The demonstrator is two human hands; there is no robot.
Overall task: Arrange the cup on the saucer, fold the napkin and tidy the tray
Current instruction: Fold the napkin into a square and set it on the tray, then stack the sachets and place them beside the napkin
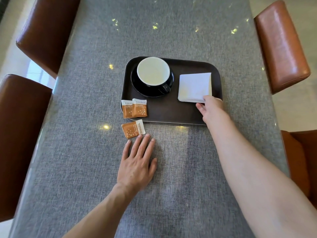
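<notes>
A dark brown tray lies on the grey table. At its far left a black cup with a white inside stands on a black saucer, handle toward me. A folded white napkin lies on the tray's right side; my right hand pinches its near right corner. Two orange sachets rest at the tray's near left corner. A third orange sachet lies on the table just off the tray. My left hand lies flat on the table, fingers spread, fingertips just below that sachet.
The grey cloth-patterned table stretches far ahead. Brown leather chairs stand at the left, far left, far right and near right.
</notes>
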